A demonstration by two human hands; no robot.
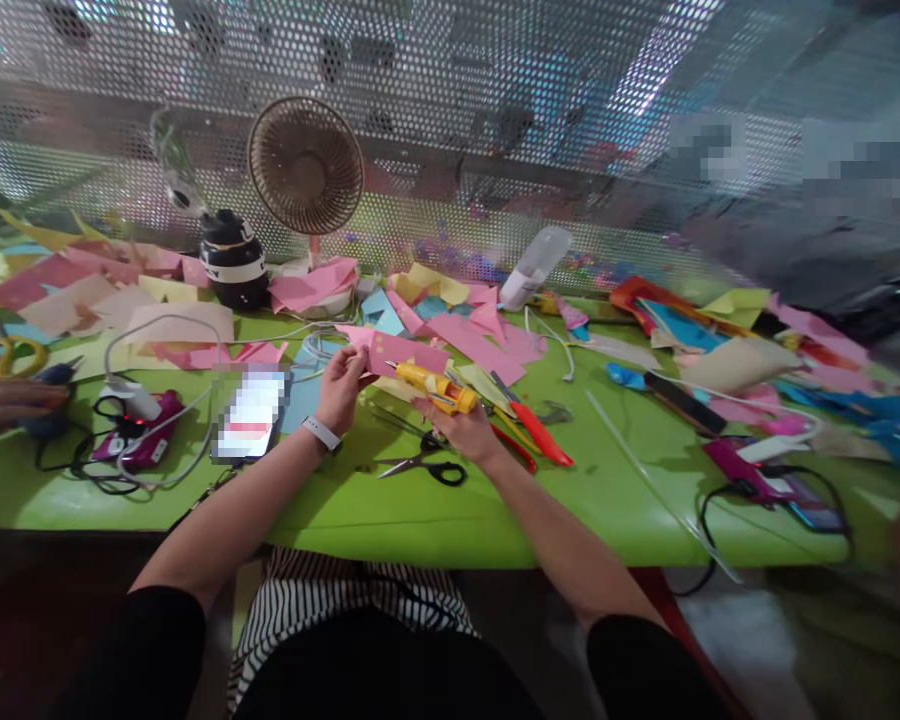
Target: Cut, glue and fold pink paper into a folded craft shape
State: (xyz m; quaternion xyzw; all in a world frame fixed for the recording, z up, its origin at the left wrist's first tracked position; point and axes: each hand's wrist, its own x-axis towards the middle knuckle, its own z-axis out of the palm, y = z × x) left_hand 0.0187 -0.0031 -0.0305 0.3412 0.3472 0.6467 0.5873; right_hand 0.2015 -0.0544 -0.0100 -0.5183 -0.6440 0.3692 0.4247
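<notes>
My left hand (345, 383), with a white band on its wrist, pinches the left end of a pink paper piece (409, 355) above the green table. In my right hand (457, 425) is a yellow glue gun (436, 388), its nozzle pointing left at the paper's lower edge. Black-handled scissors (427, 467) lie just below my right hand. Beside that hand, on the right, rests a red-handled tool (541, 435); a second red handle is partly hidden by my wrist.
A phone (251, 415) lies left of my left forearm. Behind stand a fan (305, 165) and a black jar (232, 262). Coloured paper scraps (480, 340) cover the back of the green table (420, 530). At the far left is another person's hand (15, 405).
</notes>
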